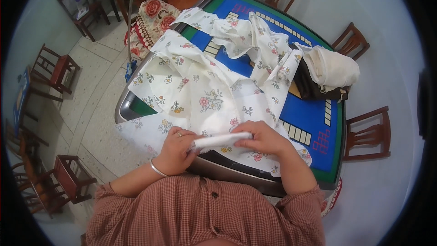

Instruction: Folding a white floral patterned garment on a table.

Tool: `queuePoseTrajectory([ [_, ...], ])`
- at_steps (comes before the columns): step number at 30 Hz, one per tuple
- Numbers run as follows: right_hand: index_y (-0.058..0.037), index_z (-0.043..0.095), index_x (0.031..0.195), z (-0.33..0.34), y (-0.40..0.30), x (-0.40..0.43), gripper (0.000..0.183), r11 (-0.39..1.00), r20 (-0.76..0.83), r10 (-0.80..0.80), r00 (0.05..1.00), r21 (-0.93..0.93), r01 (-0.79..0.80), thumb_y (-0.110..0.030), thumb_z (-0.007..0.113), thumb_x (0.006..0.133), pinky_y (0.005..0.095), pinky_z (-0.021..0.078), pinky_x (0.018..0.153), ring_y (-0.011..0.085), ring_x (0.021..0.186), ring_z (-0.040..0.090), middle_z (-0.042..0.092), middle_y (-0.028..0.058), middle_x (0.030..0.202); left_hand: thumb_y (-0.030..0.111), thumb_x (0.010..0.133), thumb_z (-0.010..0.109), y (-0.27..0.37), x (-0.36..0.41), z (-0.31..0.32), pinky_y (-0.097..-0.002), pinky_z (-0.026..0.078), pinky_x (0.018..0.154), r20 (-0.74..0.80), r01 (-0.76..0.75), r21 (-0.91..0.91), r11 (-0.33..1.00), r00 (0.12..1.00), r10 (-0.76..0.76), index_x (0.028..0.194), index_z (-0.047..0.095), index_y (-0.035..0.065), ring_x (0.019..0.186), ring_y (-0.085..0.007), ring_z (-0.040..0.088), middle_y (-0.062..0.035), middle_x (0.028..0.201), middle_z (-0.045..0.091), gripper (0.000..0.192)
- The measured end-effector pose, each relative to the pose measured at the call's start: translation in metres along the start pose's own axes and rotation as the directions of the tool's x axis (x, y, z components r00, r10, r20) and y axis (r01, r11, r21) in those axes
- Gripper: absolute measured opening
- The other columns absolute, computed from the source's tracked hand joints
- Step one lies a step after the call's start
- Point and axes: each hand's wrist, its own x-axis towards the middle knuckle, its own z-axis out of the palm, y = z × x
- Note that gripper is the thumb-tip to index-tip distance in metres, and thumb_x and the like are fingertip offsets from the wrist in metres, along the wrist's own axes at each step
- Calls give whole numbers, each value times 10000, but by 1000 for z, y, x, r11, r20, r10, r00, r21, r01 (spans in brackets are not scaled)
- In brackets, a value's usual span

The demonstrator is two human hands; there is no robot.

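A floral-printed white fabric (211,99) lies in loose folds over the near and middle part of a blue and green game table (307,109). Near the front edge, my left hand (177,148), with a ring and a bracelet, grips one end of a folded strip of white fabric (220,140). The strip's other end is pinched between the thumb and fingers of my right hand (261,138). More floral cloth drapes beneath both hands and past the table's near left corner. A dark cloth shows under it at the edge.
A cream cloth bundle (333,65) rests on dark brown material (304,78) at the table's right side. Wooden chairs (368,133) surround the table. Rose-patterned fabric (153,20) and an upright metal pole (130,24) stand beyond the left edge. Small stools (68,177) are on the tiled floor.
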Motion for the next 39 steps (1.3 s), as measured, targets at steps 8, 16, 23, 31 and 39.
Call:
queuePoseTrajectory([
  [8, -67, 531, 1223, 24, -11, 28, 421, 899, -432, 206, 878, -271, -343, -201, 683, 854, 392, 501, 714, 316, 778, 633, 636, 148, 994, 158, 837, 680, 8, 26, -15, -381, 426, 807, -39, 300, 104, 948, 954, -298, 1251, 552, 73, 803, -281, 591, -83, 866, 648, 441],
  [16, -62, 448, 1382, 46, -11, 25, 607, 760, 141, -223, 965, -594, 263, -352, 627, 879, 469, 259, 1134, 303, 1377, 361, 433, 125, 1454, 84, 845, 638, -59, 129, -65, -416, 429, 853, -36, -143, 278, 950, 987, 159, 1116, 629, 82, 955, -292, 600, -98, 985, 660, 271],
  [23, -59, 432, 1403, 46, -7, 25, 628, 750, 152, -251, 956, -594, 291, -427, 563, 912, 469, 194, 1167, 285, 1421, 294, 383, 102, 1500, 231, 902, 610, -130, 196, -47, -379, 336, 1099, 125, -57, 617, 785, 992, -26, 1307, 543, 112, 1330, -290, 432, -123, 1380, 519, 428],
  [31, -58, 441, 1394, 46, -6, 23, 610, 765, 148, -254, 956, -574, 292, -422, 555, 918, 462, 192, 1166, 280, 1421, 292, 386, 106, 1494, 300, 799, 727, -186, 253, -88, -361, 373, 1048, 668, 119, 466, 877, 602, -436, 1246, 596, 220, 1137, -281, 559, -68, 1185, 615, 472],
  [39, -59, 445, 1391, 46, -7, 23, 608, 780, 142, -233, 962, -564, 272, -409, 571, 910, 455, 193, 1168, 271, 1417, 298, 393, 100, 1489, 274, 727, 785, -182, 265, -95, -381, 469, 853, 579, -282, 791, 542, 632, -516, 1142, 619, 191, 1055, -288, 608, -72, 1040, 685, 455],
])
